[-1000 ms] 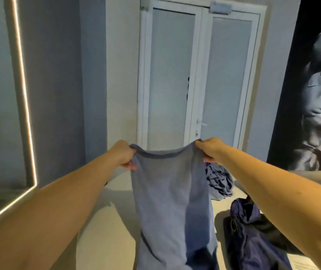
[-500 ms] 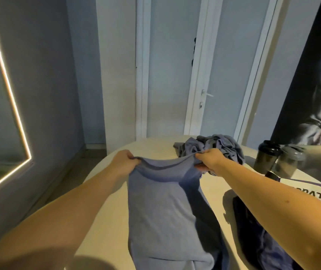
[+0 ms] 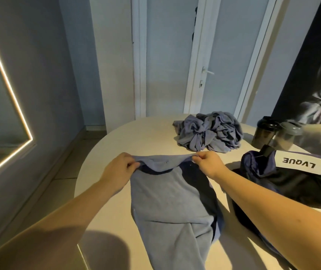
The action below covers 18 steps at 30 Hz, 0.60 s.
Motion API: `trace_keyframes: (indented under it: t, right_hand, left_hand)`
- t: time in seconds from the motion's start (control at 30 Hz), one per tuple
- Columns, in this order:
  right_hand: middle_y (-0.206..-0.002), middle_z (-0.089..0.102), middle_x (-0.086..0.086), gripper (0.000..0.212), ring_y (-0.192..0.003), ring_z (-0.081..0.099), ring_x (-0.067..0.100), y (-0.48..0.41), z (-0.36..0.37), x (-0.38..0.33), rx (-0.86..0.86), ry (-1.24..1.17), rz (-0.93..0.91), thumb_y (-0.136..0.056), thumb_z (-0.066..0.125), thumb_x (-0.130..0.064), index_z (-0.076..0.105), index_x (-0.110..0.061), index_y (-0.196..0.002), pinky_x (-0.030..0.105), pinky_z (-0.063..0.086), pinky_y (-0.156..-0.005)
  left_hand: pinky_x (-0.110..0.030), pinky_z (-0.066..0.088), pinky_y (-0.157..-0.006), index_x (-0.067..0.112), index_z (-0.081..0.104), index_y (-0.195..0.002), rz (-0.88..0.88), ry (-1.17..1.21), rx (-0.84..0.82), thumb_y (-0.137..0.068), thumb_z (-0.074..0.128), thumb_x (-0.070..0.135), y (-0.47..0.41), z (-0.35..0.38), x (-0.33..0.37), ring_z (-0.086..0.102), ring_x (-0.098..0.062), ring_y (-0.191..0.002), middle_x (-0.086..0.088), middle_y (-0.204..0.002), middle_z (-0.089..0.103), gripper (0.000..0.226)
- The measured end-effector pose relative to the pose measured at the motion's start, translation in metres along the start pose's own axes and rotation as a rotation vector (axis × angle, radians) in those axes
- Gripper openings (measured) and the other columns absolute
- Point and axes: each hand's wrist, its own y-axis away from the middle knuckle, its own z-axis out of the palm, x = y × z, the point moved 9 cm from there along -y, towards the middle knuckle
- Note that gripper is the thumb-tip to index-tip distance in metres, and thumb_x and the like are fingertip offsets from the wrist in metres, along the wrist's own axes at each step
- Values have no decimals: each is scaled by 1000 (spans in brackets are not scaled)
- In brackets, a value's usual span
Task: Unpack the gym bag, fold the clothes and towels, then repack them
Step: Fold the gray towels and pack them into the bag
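A blue-grey towel (image 3: pixel 167 203) lies lengthwise on the beige round table (image 3: pixel 116 145), its near end running toward me. My left hand (image 3: pixel 119 168) pinches its far left corner and my right hand (image 3: pixel 208 162) pinches its far right corner, so the far edge sags between them just above the tabletop. A crumpled heap of blue-grey cloth (image 3: pixel 208 131) sits farther back on the table. The dark navy gym bag (image 3: pixel 284 178), with a white strap that has lettering on it, lies open to the right of my right arm.
Two dark shaker bottles (image 3: pixel 276 135) stand at the table's far right, behind the bag. A white double door (image 3: pixel 198 61) is beyond the table. A mirror with a lit edge (image 3: pixel 9 88) hangs on the left wall. The table's left edge curves near my left forearm.
Both hands have lowered the towel from hanging in the air onto the table, keeping hold of its two corners. My view has tilted down toward the tabletop.
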Motion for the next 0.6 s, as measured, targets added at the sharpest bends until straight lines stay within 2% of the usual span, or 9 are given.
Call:
trace_keyframes:
  t: [0.07, 0.13, 0.23, 0.33, 0.37, 0.43, 0.5, 0.53, 0.6]
  right_hand:
    - [-103, 75, 7, 24, -98, 64, 26, 27, -4, -8, 18, -30, -61, -101, 56, -19, 79, -11, -103, 34, 49, -87]
    - [-103, 74, -1, 23, -97, 63, 18, 58, -6, -10, 68, -85, -123, -101, 56, -15, 79, -12, -102, 26, 44, -84]
    - [-99, 67, -12, 24, -90, 56, 4, 101, -20, -6, 233, -201, -148, -102, 54, -14, 78, -16, -99, 18, 41, -82]
    - [-69, 56, 0, 27, -67, 44, 7, 141, -32, 0, 320, -265, -175, -102, 52, -14, 74, -11, -86, 32, 44, -63]
    - [-66, 54, 2, 28, -66, 43, 10, 156, -31, 2, 315, -254, -176, -103, 52, -15, 76, -17, -88, 30, 40, -59]
    - [-75, 65, -5, 28, -75, 54, 8, 190, -29, 9, 287, -235, -138, -104, 52, -19, 77, -32, -101, 20, 43, -62]
    - [-75, 69, -20, 28, -72, 62, 0, 220, -20, 16, 214, -330, -91, -104, 53, -20, 76, -35, -108, 20, 50, -65]
    - [-67, 66, -20, 28, -62, 59, 0, 231, -11, 21, 164, -396, -63, -104, 53, -18, 75, -35, -109, 23, 51, -61]
    - [-62, 61, -6, 28, -53, 50, 11, 248, 9, 28, 76, -543, 3, -104, 53, -12, 75, -29, -109, 31, 50, -50]
  left_hand:
    - [-26, 48, -81, 23, 76, -101, 49, 27, 36, -100, 60, 33, 21, -9, 14, 60, -8, -91, 8, -106, 60, 19]
    - [-29, 51, -82, 22, 77, -99, 91, 27, 47, -99, 61, 29, 45, -13, 29, 60, -8, -90, 7, -105, 61, 17]
    - [-33, 54, -81, 24, 74, -100, 102, 97, 78, -98, 63, 27, 80, -24, 45, 61, -6, -89, 7, -102, 64, 12]
    - [-37, 57, -73, 28, 69, -101, 55, 181, 135, -100, 58, 33, 124, -36, 59, 63, -10, -82, 11, -97, 64, 12]
    - [-36, 58, -68, 30, 67, -100, 29, 223, 144, -101, 57, 35, 141, -38, 65, 64, -12, -78, 12, -95, 64, 11]
    - [-35, 59, -62, 32, 66, -99, -40, 340, 122, -101, 58, 34, 174, -32, 76, 66, -14, -72, 8, -89, 66, 8]
    - [-38, 59, -67, 33, 65, -95, -122, 446, 62, -98, 65, 28, 200, -15, 81, 68, -14, -71, 5, -81, 68, 6]
    - [-38, 59, -71, 35, 66, -92, -153, 466, 41, -95, 69, 26, 211, -5, 83, 69, -14, -73, 5, -79, 69, 10]
    - [-34, 57, -77, 37, 66, -89, -182, 456, -1, -91, 74, 23, 229, 12, 86, 68, -11, -77, 12, -80, 69, 16]
